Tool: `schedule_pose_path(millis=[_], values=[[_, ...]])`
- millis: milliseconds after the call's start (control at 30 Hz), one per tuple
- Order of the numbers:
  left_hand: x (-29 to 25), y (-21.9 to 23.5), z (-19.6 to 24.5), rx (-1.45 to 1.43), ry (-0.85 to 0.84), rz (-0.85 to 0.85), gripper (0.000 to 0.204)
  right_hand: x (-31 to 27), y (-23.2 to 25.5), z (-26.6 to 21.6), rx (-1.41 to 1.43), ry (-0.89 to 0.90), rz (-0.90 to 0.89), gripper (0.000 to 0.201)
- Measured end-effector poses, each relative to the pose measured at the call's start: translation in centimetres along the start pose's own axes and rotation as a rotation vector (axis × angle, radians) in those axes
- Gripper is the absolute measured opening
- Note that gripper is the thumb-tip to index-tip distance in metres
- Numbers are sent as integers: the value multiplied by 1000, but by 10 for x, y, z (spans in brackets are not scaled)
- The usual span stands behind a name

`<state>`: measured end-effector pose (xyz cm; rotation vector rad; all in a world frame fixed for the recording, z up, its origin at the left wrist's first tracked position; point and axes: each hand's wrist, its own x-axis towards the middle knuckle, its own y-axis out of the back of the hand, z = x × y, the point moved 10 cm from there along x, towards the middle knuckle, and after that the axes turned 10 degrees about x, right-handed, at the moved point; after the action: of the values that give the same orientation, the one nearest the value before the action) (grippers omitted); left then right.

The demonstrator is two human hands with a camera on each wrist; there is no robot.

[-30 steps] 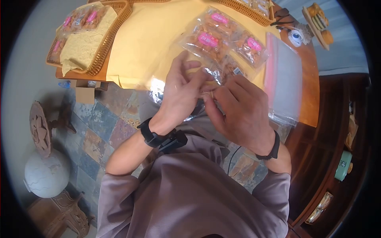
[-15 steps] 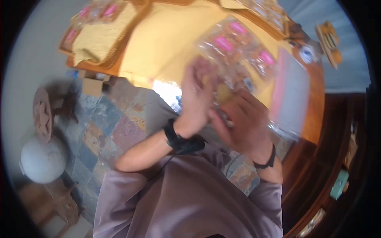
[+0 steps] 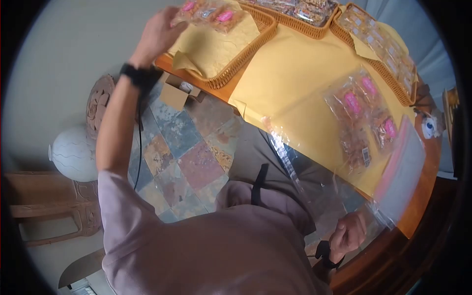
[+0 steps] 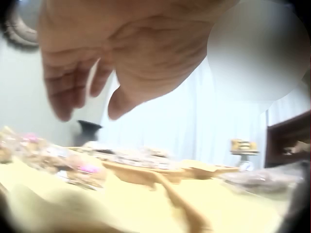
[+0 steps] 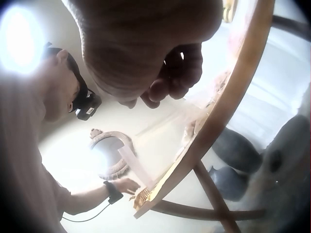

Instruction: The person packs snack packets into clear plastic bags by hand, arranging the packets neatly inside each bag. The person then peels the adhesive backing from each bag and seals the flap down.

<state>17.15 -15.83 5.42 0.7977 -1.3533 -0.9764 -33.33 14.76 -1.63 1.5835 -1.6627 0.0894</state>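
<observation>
My left hand reaches over a wicker basket at the table's left end. Its fingers point down with nothing between them, close to clear packs of brown snacks with pink labels. My right hand hangs by the table's front edge, fingers loosely curled and nothing visible in them. Between the hands lies a large clear plastic bag with several pink-labelled snack packs inside. Its shiny open edge hangs over the front of the table.
A stack of flat clear bags with a pink edge lies at the table's right. More baskets of packed snacks line the back. A cardboard box stands on the floor by the table's left end, near a pale round jar.
Both hands were together at the bag, fingers working at its edge. They have parted: the left went up to the left basket, the right down to the right. The head view has swung left.
</observation>
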Motion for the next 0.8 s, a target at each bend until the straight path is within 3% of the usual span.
schedule_pose_path(millis=[33,100,200,333,400,433,500,533,600,633,667,700,800], values=[[19,-23,-43,145,132,-180,50,-1,2,1,-32,-25,32,24],[37,-53,-99,203,312,-311,59,-2,3,-3,-42,-26,71,24],[51,-103,-142,195,182,-287,62,-2,8,-12,-70,-13,91,24],[52,-104,-132,195,187,-324,67,12,11,-22,-125,36,77,23],[46,-118,-137,74,278,-631,76,18,11,-24,-145,61,66,22],[47,-108,-133,73,278,-633,76,22,10,-27,-155,90,55,21],[31,-107,-127,46,360,-832,78,30,8,-30,-157,120,29,20],[28,-104,-131,44,360,-836,78,34,6,-32,-157,148,2,20],[53,-71,-142,17,270,-375,73,49,0,-36,-180,193,-31,19],[58,-75,-149,-85,357,-407,82,53,-4,-41,-207,229,-71,18],[64,-54,-131,-72,188,-305,88,59,-9,-39,-232,185,-90,18],[62,-48,-121,-134,158,-315,81,67,-16,-40,-220,179,-93,17],[50,-53,-84,40,123,-353,69,74,-24,-47,-206,206,-114,16]])
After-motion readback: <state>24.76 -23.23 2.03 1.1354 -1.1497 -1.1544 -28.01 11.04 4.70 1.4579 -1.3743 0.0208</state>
